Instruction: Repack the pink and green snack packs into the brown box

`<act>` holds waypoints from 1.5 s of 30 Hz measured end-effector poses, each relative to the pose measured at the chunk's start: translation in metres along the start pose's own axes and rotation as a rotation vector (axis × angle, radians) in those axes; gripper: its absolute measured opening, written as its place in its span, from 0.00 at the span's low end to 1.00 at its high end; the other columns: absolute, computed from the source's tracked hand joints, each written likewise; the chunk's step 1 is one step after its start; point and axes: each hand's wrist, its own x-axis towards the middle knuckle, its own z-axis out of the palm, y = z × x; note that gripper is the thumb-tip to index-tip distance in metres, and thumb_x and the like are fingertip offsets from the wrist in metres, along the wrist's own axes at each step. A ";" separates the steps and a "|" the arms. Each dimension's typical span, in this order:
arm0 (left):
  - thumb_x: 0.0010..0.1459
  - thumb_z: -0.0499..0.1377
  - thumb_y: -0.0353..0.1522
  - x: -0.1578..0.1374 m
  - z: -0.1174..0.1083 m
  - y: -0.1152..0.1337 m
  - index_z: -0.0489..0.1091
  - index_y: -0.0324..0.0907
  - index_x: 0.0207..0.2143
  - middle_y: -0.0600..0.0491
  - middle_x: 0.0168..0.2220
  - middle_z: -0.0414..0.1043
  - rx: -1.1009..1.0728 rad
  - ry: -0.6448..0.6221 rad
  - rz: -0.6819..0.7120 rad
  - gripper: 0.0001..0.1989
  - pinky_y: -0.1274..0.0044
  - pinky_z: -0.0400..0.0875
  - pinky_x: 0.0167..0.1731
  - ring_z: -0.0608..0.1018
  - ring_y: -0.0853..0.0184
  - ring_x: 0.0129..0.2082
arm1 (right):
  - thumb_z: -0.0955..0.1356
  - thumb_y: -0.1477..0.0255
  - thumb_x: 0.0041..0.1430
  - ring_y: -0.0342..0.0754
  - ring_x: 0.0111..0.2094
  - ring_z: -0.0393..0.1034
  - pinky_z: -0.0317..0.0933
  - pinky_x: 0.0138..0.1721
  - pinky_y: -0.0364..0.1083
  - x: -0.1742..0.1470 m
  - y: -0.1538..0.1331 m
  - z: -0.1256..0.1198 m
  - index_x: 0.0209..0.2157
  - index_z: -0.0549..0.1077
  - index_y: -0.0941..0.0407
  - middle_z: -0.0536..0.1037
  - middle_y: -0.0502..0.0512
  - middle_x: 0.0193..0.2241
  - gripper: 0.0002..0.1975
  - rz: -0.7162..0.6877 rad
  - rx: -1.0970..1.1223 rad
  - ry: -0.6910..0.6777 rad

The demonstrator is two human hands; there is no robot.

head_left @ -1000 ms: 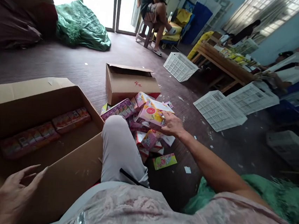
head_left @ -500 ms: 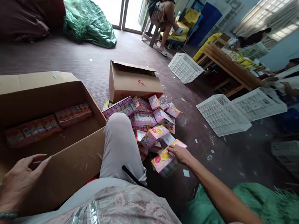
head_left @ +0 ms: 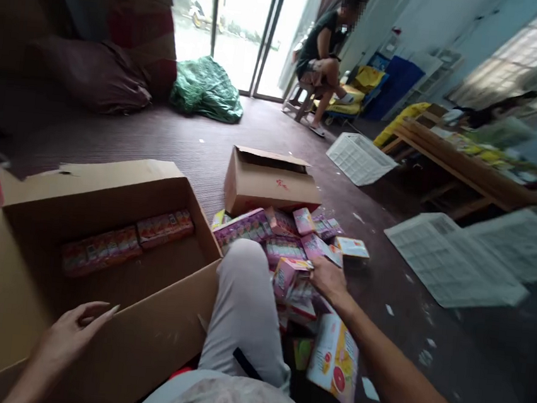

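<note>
A heap of pink drink-carton packs (head_left: pixel 288 241) lies on the floor beyond my bent knee. My right hand (head_left: pixel 328 278) reaches into the heap and closes on a pink pack (head_left: pixel 290 276). Another pack with a grapefruit picture (head_left: pixel 335 360) lies on the floor under my right forearm. My left hand (head_left: pixel 70 334) rests with fingers apart on the near wall of a big open cardboard box (head_left: pixel 151 336). Inside that box, rows of red packs (head_left: pixel 126 242) line the far wall.
A smaller open cardboard box (head_left: pixel 270 179) stands behind the heap. White plastic crates (head_left: pixel 360 158) and flat white grids (head_left: pixel 453 260) lie to the right. A wooden bench (head_left: pixel 462 166) runs along the right. A person (head_left: pixel 324 48) sits on a stool by the glass door.
My right hand set the grapefruit pack down near my leg, then reached back into the heap onto a pink pack. The view has swung to the left and lifted.
</note>
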 end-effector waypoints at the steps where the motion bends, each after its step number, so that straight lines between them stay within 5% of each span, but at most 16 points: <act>1: 0.43 0.58 0.53 0.006 -0.004 0.003 0.74 0.41 0.34 0.47 0.35 0.77 -0.068 -0.060 -0.057 0.27 0.70 0.73 0.33 0.78 0.56 0.36 | 0.59 0.74 0.59 0.51 0.34 0.72 0.58 0.31 0.45 0.015 -0.017 -0.019 0.39 0.73 0.57 0.77 0.59 0.34 0.13 -0.042 0.031 0.036; 5: 0.34 0.61 0.58 0.041 -0.027 0.015 0.72 0.38 0.37 0.47 0.33 0.75 -0.312 -0.086 -0.194 0.36 0.73 0.70 0.31 0.76 0.58 0.34 | 0.61 0.65 0.61 0.50 0.36 0.71 0.59 0.35 0.44 0.068 -0.116 -0.084 0.42 0.73 0.56 0.78 0.59 0.37 0.15 -0.293 0.401 0.391; 7: 0.38 0.60 0.58 0.069 -0.038 0.014 0.70 0.38 0.40 0.46 0.36 0.74 -0.312 -0.020 -0.225 0.37 0.73 0.69 0.33 0.75 0.59 0.36 | 0.62 0.60 0.60 0.49 0.37 0.71 0.59 0.36 0.44 0.084 -0.180 -0.100 0.44 0.73 0.55 0.78 0.58 0.38 0.17 -0.409 0.618 0.447; 10: 0.45 0.61 0.52 0.119 -0.050 0.005 0.69 0.36 0.42 0.42 0.41 0.72 0.033 0.085 -0.243 0.31 0.71 0.68 0.39 0.74 0.56 0.41 | 0.62 0.58 0.60 0.48 0.32 0.71 0.59 0.33 0.43 0.094 -0.267 -0.093 0.41 0.74 0.54 0.79 0.56 0.34 0.18 -0.540 0.817 0.287; 13: 0.47 0.63 0.47 0.168 -0.047 -0.011 0.68 0.37 0.45 0.40 0.47 0.68 0.481 0.103 -0.105 0.28 0.68 0.66 0.46 0.70 0.53 0.48 | 0.62 0.59 0.58 0.47 0.29 0.69 0.57 0.30 0.43 0.103 -0.322 -0.060 0.33 0.74 0.54 0.78 0.52 0.28 0.15 -0.566 0.809 0.019; 17: 0.44 0.67 0.41 0.234 -0.021 -0.034 0.67 0.37 0.46 0.40 0.49 0.66 0.739 -0.015 0.087 0.29 0.69 0.67 0.47 0.68 0.52 0.51 | 0.62 0.56 0.57 0.46 0.24 0.66 0.54 0.26 0.43 0.122 -0.345 -0.028 0.26 0.71 0.53 0.74 0.51 0.21 0.17 -0.532 0.695 -0.200; 21: 0.43 0.67 0.32 0.298 0.014 -0.057 0.64 0.37 0.52 0.38 0.54 0.63 0.747 -0.120 0.078 0.31 0.67 0.65 0.50 0.66 0.51 0.55 | 0.60 0.57 0.59 0.48 0.27 0.69 0.54 0.28 0.44 0.139 -0.351 -0.020 0.30 0.72 0.52 0.76 0.52 0.25 0.16 -0.571 0.614 -0.102; 26: 0.32 0.72 0.35 0.350 0.042 -0.090 0.53 0.44 0.60 0.37 0.61 0.55 0.728 -0.219 0.092 0.52 0.60 0.58 0.56 0.59 0.47 0.61 | 0.60 0.58 0.62 0.49 0.30 0.72 0.57 0.30 0.45 0.142 -0.359 -0.006 0.33 0.72 0.52 0.78 0.53 0.30 0.15 -0.655 0.547 -0.102; 31: 0.26 0.73 0.42 0.345 0.050 -0.099 0.54 0.40 0.60 0.34 0.56 0.59 0.788 -0.234 0.130 0.57 0.53 0.56 0.54 0.62 0.42 0.56 | 0.59 0.59 0.64 0.49 0.33 0.72 0.58 0.31 0.46 0.138 -0.365 0.004 0.39 0.71 0.52 0.78 0.54 0.34 0.15 -0.683 0.484 -0.077; 36: 0.48 0.64 0.35 0.278 0.057 -0.102 0.57 0.41 0.59 0.40 0.52 0.63 0.832 -0.173 0.200 0.36 0.60 0.59 0.53 0.65 0.49 0.54 | 0.59 0.60 0.65 0.49 0.33 0.72 0.59 0.33 0.46 0.131 -0.370 0.000 0.38 0.70 0.52 0.76 0.53 0.33 0.14 -0.714 0.454 -0.110; 40: 0.38 0.69 0.32 0.236 0.037 -0.133 0.51 0.44 0.62 0.38 0.60 0.56 0.865 -0.233 0.117 0.49 0.51 0.49 0.58 0.59 0.44 0.59 | 0.59 0.61 0.65 0.50 0.32 0.71 0.59 0.33 0.47 0.123 -0.371 -0.002 0.35 0.69 0.52 0.75 0.52 0.32 0.12 -0.729 0.432 -0.107; 45: 0.48 0.57 0.26 0.219 0.008 -0.134 0.62 0.34 0.54 0.38 0.47 0.67 0.838 -0.212 0.047 0.27 0.63 0.61 0.52 0.69 0.52 0.49 | 0.57 0.65 0.65 0.52 0.41 0.71 0.62 0.39 0.48 0.121 -0.372 0.000 0.50 0.64 0.54 0.74 0.58 0.43 0.15 -0.683 0.526 -0.031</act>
